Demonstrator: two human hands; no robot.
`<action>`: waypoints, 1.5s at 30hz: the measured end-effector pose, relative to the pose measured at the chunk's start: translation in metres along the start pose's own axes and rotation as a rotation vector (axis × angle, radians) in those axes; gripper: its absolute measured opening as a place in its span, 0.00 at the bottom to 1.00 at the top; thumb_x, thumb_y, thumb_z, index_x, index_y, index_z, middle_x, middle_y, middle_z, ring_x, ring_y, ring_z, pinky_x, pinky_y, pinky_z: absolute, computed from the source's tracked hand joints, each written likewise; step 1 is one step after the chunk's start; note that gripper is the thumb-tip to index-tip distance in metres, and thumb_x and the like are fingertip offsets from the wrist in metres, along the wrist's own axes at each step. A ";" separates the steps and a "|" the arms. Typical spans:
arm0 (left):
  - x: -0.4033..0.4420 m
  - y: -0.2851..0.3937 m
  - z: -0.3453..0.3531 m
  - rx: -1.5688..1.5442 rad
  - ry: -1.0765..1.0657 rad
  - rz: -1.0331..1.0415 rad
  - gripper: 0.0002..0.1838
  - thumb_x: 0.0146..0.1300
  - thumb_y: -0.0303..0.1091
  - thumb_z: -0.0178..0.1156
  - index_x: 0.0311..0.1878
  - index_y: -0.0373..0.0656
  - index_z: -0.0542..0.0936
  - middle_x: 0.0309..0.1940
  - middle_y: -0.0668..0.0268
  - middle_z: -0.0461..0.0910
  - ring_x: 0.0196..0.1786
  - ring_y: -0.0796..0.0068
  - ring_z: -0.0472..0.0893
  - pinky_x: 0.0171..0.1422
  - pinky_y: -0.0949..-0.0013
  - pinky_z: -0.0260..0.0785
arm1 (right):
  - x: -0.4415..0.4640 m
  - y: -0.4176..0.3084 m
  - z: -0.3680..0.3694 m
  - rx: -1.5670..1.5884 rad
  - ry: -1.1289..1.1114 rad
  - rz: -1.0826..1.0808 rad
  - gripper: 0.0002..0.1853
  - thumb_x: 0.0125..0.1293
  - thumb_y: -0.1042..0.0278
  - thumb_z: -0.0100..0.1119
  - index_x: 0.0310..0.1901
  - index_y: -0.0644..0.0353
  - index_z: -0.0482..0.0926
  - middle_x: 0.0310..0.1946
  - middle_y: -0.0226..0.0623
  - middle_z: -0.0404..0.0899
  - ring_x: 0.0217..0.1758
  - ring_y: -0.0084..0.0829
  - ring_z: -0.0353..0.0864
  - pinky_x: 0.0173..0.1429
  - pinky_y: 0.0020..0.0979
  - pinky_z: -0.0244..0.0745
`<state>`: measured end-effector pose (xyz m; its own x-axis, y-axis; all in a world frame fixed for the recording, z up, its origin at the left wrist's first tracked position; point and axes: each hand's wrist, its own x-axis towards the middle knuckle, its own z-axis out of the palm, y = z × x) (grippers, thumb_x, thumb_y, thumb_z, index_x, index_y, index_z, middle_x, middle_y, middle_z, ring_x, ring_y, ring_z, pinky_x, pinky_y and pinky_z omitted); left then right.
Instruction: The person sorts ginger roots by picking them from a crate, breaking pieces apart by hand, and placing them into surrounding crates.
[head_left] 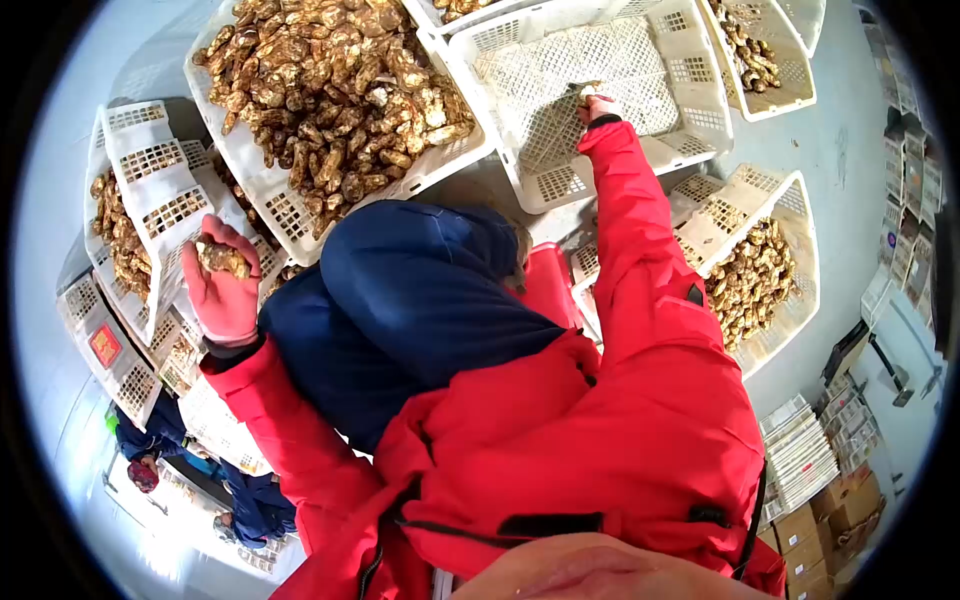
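Note:
Pink-gloved, my left hand (222, 290) is raised beside the left-hand crates, its fingers curled round a brown, knobbly root-like piece (222, 258). My right hand (598, 108), also gloved, reaches into a white plastic crate (545, 180) with a mesh floor and closes on a small pale-and-brown piece (587, 93). Between my hands, a large white crate (385, 195) is heaped with the same brown pieces (340, 90).
More crates of brown pieces stand at the left (120, 240), upper right (755, 60) and right (755, 280). Two people (255, 505) are at the lower left. Cardboard boxes (800, 530) and stacked white trays (797, 450) stand lower right.

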<state>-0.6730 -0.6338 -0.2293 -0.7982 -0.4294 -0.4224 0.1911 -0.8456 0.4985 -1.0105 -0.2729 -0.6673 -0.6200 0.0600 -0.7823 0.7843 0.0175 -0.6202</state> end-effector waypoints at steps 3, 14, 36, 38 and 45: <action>0.012 -0.006 0.007 0.075 -0.046 -0.016 0.19 0.68 0.41 0.44 0.57 0.40 0.68 0.52 0.64 0.72 0.53 0.70 0.70 0.61 0.64 0.61 | -0.044 -0.024 -0.008 0.170 -0.310 -0.028 0.06 0.59 0.71 0.53 0.39 0.59 0.73 0.31 0.39 0.77 0.27 0.37 0.80 0.30 0.33 0.78; 0.041 -0.103 0.097 0.649 -0.161 -0.181 0.22 0.67 0.43 0.47 0.59 0.39 0.65 0.54 0.61 0.71 0.54 0.68 0.72 0.55 0.67 0.66 | -0.316 -0.154 0.004 0.019 -1.078 -0.200 0.17 0.64 0.61 0.51 0.49 0.65 0.71 0.37 0.37 0.78 0.34 0.25 0.78 0.39 0.24 0.70; 0.016 -0.193 0.110 0.459 0.214 0.021 0.12 0.57 0.23 0.56 0.46 0.39 0.72 0.36 0.63 0.78 0.38 0.69 0.79 0.40 0.64 0.73 | -0.383 -0.115 0.047 0.730 -0.986 -0.220 0.29 0.65 0.75 0.47 0.66 0.53 0.49 0.52 0.42 0.68 0.54 0.31 0.70 0.59 0.30 0.66; 0.023 -0.196 0.088 0.416 0.062 -0.095 0.14 0.57 0.27 0.58 0.47 0.41 0.72 0.38 0.65 0.78 0.41 0.68 0.79 0.42 0.64 0.72 | -0.347 -0.110 0.038 0.738 -1.013 -0.198 0.27 0.65 0.75 0.48 0.64 0.54 0.54 0.53 0.42 0.69 0.55 0.31 0.70 0.59 0.31 0.67; 0.030 -0.140 0.093 0.085 -0.020 -0.147 0.16 0.67 0.44 0.46 0.45 0.40 0.71 0.44 0.59 0.76 0.44 0.65 0.76 0.52 0.63 0.68 | -0.169 -0.046 -0.018 0.512 -0.588 -0.170 0.27 0.62 0.74 0.53 0.61 0.55 0.58 0.44 0.39 0.74 0.45 0.31 0.76 0.46 0.33 0.74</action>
<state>-0.7772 -0.4988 -0.2419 -0.8254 -0.2955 -0.4810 0.0225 -0.8686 0.4951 -0.9409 -0.2663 -0.5056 -0.7526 -0.4412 -0.4889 0.6584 -0.4896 -0.5717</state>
